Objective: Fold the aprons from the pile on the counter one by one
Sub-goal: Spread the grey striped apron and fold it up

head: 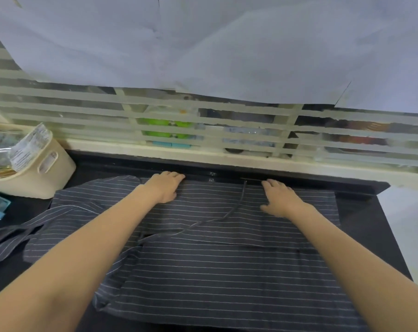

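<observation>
While both arms reach forward, the left hand (166,188) and the right hand (278,200) lie flat, fingers straight, pressing on the far edge of a dark striped apron (215,271) and gripping nothing. It is spread across the black counter (361,224), its far edge near the back ledge, with a thin dark strap (236,207) trailing over the cloth between the hands. More striped fabric (bunched, with loose ties) (35,226) lies to the left. A cream basket (47,171) stands at the counter's left rear corner.
</observation>
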Tool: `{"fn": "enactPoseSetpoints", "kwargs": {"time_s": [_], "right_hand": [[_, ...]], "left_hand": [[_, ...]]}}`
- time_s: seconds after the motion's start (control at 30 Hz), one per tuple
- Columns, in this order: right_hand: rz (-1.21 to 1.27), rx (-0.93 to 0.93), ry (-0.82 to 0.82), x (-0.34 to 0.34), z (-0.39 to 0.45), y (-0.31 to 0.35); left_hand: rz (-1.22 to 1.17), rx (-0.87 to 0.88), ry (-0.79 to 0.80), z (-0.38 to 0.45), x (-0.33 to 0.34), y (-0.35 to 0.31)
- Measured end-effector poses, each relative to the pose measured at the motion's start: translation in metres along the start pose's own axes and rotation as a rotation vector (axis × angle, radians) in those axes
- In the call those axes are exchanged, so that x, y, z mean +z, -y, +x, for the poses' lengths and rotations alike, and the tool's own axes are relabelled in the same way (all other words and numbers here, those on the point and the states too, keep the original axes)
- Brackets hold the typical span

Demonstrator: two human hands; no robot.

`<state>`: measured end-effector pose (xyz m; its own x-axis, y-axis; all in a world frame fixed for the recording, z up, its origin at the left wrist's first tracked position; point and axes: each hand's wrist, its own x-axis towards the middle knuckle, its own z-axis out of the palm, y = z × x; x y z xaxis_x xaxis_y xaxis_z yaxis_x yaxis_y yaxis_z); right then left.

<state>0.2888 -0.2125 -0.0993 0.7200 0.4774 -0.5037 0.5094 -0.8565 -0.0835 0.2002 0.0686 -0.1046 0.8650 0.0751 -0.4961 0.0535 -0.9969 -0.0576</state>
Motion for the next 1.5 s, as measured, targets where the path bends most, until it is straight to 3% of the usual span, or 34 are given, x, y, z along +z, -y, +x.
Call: {"fn": "enactPoseSetpoints", "kwargs": {"time_s": [0.1,0.27,0.43,0.57,0.7,0.83,0.93,1.23,1.37,1.5], "right_hand": [[-0.099,-0.017,0.101,0.003,0.022,-0.007],[-0.124,0.02,0.103,0.003,0.036,-0.014],[0.054,0.047,-0.052,-0.016,0.025,-0.024],[0.02,0.042,-0.217,-0.042,-0.007,-0.015],[-0.105,0.004,-0.141,-0.049,-0.062,-0.006],[-0.323,0.049,-0.053,0.003,-0.109,-0.001],[-0.413,0.076,-0.015,0.06,-0.124,0.006],[-0.504,0.177,-0.042,0.109,-0.133,0.003],[-0.426,0.11,0.032,0.121,-0.133,0.011],[-0.466,0.07,-0.16,0.111,-0.131,0.012]], "left_hand": [[0.077,-0.051,0.109,0.017,0.005,0.003],[0.136,-0.043,0.001,0.025,0.01,0.013],[0.181,-0.048,-0.246,-0.002,0.0,0.018],[0.155,-0.078,-0.479,-0.041,-0.015,0.022],[0.191,0.045,-0.637,-0.093,-0.01,0.016],[0.294,0.228,-0.55,-0.145,0.043,-0.004],[0.323,0.247,-0.345,-0.167,0.082,-0.023],[0.294,0.056,-0.034,-0.169,0.132,-0.02],[0.318,-0.08,-0.075,-0.157,0.119,-0.009],[0.408,-0.116,-0.252,-0.15,0.091,0.005]]}}
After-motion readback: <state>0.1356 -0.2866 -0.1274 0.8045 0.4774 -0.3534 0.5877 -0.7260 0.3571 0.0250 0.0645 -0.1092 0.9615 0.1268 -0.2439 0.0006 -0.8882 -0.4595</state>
